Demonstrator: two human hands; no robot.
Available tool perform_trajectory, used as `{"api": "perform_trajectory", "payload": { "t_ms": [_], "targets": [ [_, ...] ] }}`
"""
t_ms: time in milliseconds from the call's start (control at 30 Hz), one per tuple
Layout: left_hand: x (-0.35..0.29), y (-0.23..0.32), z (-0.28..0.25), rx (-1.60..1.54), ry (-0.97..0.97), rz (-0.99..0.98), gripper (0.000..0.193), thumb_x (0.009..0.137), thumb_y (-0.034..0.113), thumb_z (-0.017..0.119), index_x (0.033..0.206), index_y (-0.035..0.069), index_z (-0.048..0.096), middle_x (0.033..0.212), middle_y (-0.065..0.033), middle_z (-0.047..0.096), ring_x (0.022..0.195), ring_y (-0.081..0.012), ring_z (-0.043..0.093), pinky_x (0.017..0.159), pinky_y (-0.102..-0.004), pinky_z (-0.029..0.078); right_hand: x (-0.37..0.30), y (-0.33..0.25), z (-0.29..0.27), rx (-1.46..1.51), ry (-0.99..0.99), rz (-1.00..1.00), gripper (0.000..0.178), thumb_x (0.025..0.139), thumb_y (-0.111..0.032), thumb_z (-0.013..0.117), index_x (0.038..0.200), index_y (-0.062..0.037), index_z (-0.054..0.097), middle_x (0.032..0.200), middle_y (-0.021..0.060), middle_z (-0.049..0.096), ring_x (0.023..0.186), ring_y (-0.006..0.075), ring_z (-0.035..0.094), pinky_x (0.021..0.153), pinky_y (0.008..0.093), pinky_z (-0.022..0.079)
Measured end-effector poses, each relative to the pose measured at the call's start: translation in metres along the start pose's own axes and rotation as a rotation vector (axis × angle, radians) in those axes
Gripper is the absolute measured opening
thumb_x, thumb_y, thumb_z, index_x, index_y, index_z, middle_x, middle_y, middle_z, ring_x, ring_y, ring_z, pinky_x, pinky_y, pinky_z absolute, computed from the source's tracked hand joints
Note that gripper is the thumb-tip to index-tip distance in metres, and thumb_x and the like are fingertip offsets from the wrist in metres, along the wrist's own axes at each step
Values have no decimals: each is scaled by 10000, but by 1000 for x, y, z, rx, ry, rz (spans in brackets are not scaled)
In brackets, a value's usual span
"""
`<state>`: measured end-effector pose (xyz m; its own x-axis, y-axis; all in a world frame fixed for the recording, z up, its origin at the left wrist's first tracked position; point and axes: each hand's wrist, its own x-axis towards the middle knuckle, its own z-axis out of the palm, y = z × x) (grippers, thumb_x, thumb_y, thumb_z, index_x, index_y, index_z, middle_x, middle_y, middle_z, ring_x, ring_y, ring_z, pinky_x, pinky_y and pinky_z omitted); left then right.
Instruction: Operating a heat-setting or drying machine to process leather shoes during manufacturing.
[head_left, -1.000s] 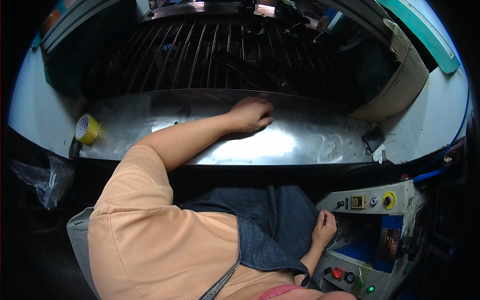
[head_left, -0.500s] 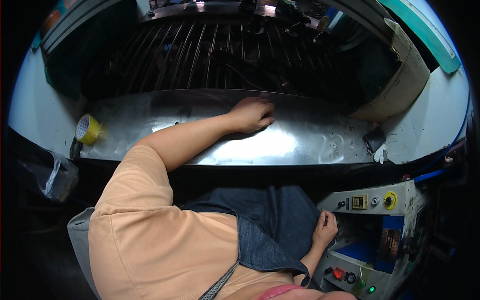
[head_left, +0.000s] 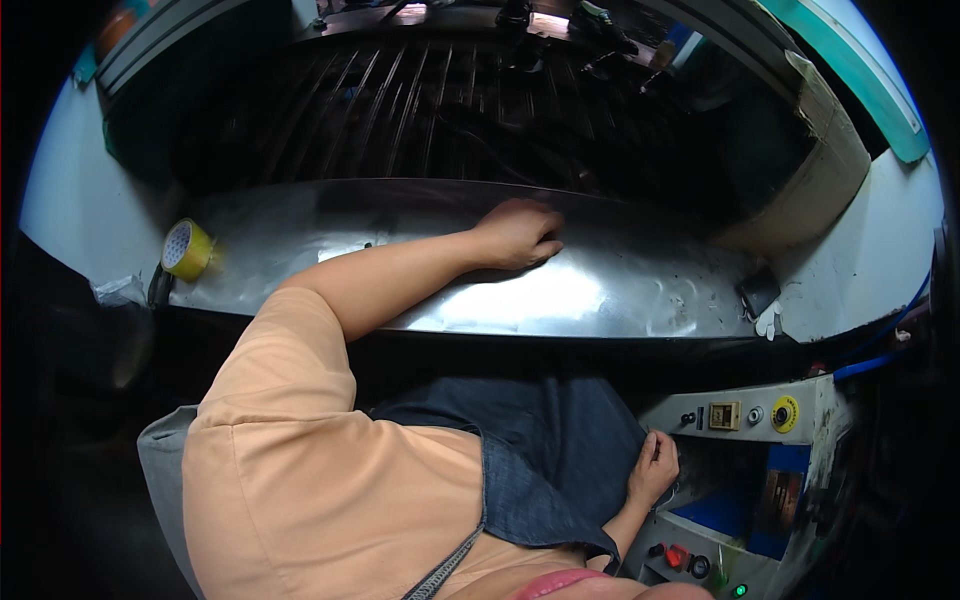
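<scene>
My left hand (head_left: 518, 235) rests on a shiny metal ledge (head_left: 420, 208), its fingers curled in and nothing visible in them. The forearm lies across the ledge from the left. Low on the right, my right hand (head_left: 654, 468) lies by the dark blue apron (head_left: 540, 440) over my thigh, beside a control panel (head_left: 655, 408). Its fingers are loosely bent, with a gap at the thumb, and it holds nothing that I can see. Neither hand touches a button.
Beyond the ledge runs a dark bed of bars (head_left: 350, 110), with dark shoes (head_left: 600, 28) at its far end. A yellow tape roll (head_left: 187, 250) stands at the ledge's left end. A small black object (head_left: 759, 292) lies at the right, near a cardboard flap (head_left: 835, 150).
The whole view has shifted slightly, so the scene sits a little further right. Less of the clear plastic at the left shows. My left hand remains on the ledge and my right hand by the panel.
</scene>
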<state>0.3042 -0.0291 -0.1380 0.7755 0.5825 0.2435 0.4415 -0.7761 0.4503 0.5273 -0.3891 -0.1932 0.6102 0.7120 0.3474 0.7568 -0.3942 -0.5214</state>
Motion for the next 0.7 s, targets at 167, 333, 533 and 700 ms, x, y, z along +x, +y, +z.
{"api": "perform_trajectory", "payload": {
  "t_ms": [167,333,533,700],
  "targets": [
    [1,1,0,-23,-4,-2,253,855,279,604,852,26,617,847,-136,634,841,-306,615,751,-423,491,-1,6,-1,-37,-31,-1,226,934,-209,543,931,-4,639,875,141,641,763,285,622,675,345,484],
    [-1,-2,2,-16,18,17,257,857,288,601,848,31,615,864,-134,635,856,-309,615,755,-426,491,-1,8,1,-52,-22,-28,237,936,-224,540,939,-10,642,887,147,643,775,290,625,684,344,487],
    [-2,0,0,-4,-20,7,265,864,294,588,860,30,613,885,-131,630,865,-303,613,771,-426,487,-2,4,-1,-34,-26,-15,225,925,-209,541,933,-10,646,884,164,645,800,340,619,692,383,487],
    [1,-1,2,-21,-22,7,256,862,283,588,857,28,613,884,-131,631,864,-300,613,776,-421,487,-1,6,0,-45,-27,-27,226,925,-210,543,932,-9,644,876,163,641,795,335,618,689,382,484]
  ]
}}
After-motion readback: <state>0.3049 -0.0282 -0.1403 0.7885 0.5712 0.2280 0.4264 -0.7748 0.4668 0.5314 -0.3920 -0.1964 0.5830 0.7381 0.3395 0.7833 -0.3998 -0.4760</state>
